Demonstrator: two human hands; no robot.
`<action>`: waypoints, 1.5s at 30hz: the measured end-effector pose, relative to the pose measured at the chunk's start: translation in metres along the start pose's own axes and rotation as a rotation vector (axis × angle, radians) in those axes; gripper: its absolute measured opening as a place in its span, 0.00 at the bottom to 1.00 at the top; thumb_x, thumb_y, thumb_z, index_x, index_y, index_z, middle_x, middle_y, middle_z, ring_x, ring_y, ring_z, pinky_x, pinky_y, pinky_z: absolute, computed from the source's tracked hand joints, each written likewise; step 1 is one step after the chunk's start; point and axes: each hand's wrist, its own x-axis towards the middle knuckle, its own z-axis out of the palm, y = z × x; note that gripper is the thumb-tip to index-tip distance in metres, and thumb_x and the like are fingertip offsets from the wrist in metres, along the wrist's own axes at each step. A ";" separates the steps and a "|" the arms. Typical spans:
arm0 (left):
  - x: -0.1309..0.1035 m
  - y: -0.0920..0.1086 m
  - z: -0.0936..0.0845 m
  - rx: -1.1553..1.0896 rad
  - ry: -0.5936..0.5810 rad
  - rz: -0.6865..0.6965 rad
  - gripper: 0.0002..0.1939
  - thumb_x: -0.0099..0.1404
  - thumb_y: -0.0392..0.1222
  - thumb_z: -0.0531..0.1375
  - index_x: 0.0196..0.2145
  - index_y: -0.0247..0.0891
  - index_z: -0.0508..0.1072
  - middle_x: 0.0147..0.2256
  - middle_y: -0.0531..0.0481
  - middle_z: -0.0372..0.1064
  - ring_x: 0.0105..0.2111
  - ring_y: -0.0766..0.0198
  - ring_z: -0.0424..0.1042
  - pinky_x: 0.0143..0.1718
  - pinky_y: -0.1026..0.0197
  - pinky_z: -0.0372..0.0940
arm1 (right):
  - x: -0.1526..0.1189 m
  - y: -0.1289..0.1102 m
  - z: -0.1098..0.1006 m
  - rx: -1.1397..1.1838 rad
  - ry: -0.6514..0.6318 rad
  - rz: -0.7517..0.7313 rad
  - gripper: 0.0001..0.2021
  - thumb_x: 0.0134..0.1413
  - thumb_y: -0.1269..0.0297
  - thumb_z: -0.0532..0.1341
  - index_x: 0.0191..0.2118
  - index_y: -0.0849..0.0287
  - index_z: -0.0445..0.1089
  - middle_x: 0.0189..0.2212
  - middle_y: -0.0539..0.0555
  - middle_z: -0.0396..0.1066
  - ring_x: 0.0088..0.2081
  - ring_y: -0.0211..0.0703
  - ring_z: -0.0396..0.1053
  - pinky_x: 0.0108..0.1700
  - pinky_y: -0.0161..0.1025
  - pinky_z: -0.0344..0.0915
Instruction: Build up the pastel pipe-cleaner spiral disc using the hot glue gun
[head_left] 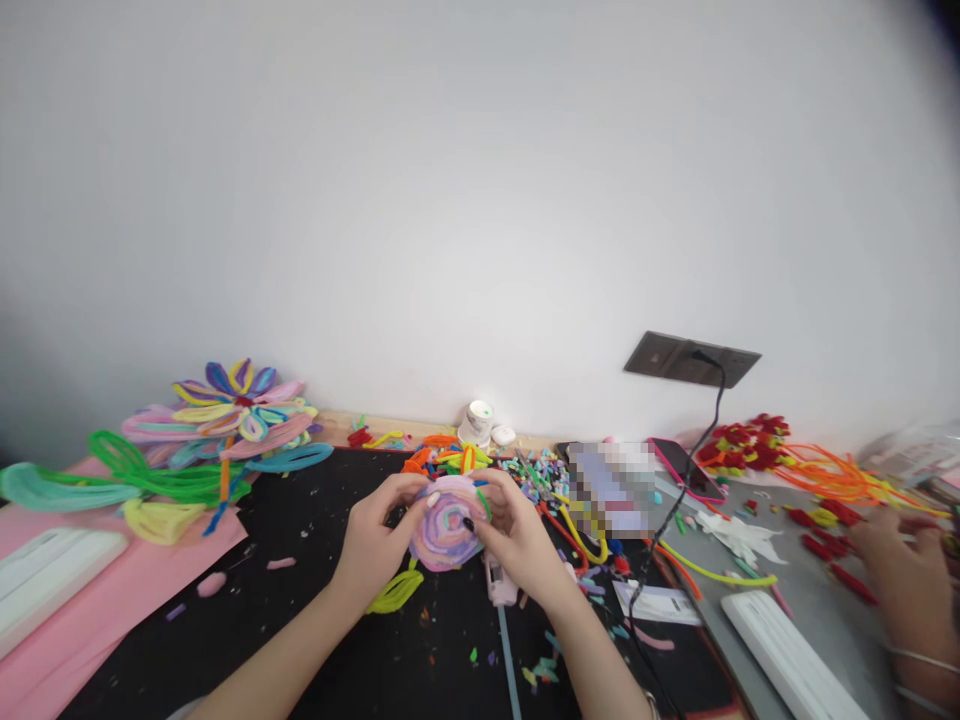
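A round coil of purple and pink pipe cleaners (448, 532) is held up above the black mat (315, 600). My left hand (384, 530) pinches its left edge between thumb and fingers. On the opposite side, my right hand (519, 535) grips the coil, its dark-nailed thumb on the front. Yellow-green pipe-cleaner loops (396, 592) show beneath the coil near my left hand. Below my right hand lies a small pink device (501, 582), partly hidden, with a pale blue strip (509, 665) running toward me.
Multicoloured pipe-cleaner flowers (241, 405) and green loops (150, 470) lie left on pink paper (180, 590). Clippings (536, 475) litter the mat. A black cord (686, 470) drops from the wall socket (691, 358). Another person's hand (904, 560) is by red pieces (836, 545) at right.
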 end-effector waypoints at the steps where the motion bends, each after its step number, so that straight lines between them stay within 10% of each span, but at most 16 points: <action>1: 0.000 0.000 0.000 -0.001 0.000 -0.003 0.05 0.63 0.40 0.60 0.36 0.39 0.73 0.33 0.49 0.76 0.33 0.62 0.76 0.37 0.62 0.71 | 0.000 0.000 0.000 -0.002 0.001 -0.002 0.21 0.55 0.76 0.57 0.53 0.52 0.63 0.45 0.53 0.72 0.46 0.43 0.72 0.47 0.38 0.67; 45: 0.000 -0.004 0.002 -0.074 -0.100 -0.046 0.08 0.65 0.43 0.58 0.39 0.39 0.75 0.37 0.46 0.76 0.36 0.58 0.76 0.39 0.59 0.70 | -0.001 0.006 -0.001 -0.104 -0.028 -0.006 0.22 0.53 0.78 0.58 0.53 0.52 0.66 0.49 0.53 0.72 0.46 0.41 0.72 0.50 0.39 0.68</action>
